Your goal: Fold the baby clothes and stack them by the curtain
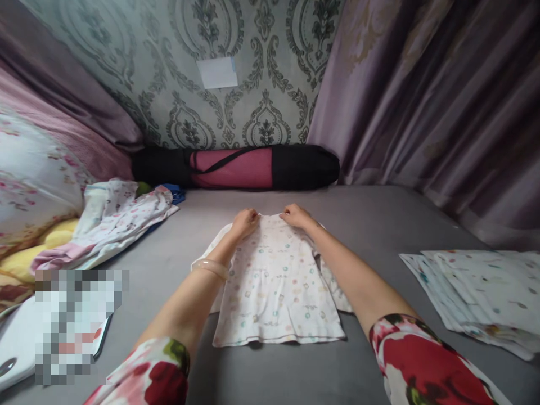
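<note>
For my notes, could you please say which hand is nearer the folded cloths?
Right: the right hand is left of and beyond the folded cloths; the left hand, also on the shirt, is farther left.

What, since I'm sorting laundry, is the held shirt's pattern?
The white shirt has small multicoloured prints; head view.

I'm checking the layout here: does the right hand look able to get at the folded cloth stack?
Probably yes. The right hand is pinching the printed shirt at its far edge, so it would likely need to let go first, but nothing visible stands between it and the folded cloth stack.
</note>
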`<state>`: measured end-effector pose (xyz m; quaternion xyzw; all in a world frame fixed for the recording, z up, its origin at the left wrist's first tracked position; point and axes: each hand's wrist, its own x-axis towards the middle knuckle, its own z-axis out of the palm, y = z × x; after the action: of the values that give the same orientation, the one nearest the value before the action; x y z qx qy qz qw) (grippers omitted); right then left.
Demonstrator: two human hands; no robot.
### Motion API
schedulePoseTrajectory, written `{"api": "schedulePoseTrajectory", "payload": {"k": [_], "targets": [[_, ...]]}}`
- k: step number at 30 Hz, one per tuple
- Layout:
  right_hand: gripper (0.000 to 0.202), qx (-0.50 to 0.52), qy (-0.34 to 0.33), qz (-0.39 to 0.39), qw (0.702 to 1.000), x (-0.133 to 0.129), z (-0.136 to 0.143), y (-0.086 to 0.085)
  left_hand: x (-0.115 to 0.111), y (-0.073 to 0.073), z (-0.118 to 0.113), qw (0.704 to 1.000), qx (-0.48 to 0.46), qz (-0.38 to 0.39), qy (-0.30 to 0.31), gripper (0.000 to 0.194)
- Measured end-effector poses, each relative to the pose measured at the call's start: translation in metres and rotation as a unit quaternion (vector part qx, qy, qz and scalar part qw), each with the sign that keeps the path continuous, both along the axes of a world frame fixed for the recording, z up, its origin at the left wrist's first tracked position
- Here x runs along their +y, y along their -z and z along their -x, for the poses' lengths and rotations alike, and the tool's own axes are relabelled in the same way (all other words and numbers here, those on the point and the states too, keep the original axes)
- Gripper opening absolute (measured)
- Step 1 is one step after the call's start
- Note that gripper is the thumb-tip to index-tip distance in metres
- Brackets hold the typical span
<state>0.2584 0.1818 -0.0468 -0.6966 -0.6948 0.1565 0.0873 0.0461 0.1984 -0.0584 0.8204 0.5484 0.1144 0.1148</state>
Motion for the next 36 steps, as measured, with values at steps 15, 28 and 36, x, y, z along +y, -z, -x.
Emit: {"api": "schedulePoseTrajectory", "payload": {"k": [15,28,36], "targets": [[0.044,-0.104,-0.033,-0.114,0.987,-0.052,0.016,0.0,-0.043,-0.01,-0.008,0.988,0.083,-0.131,-0.011,0.03],[0.067,-0.035,-0.088,-0.037,0.995,-0.092,0.031,0.021,-0.06,0.02,-0.002,0.992,0.107,-0.01,0.061,0.062],[0.048,0.162,-0.04,-0.077,0.983,-0.099,-0.001,-0.03,-0.059,0.018,-0.003,0.992,0.117,0.005,0.049,0.065]]}}
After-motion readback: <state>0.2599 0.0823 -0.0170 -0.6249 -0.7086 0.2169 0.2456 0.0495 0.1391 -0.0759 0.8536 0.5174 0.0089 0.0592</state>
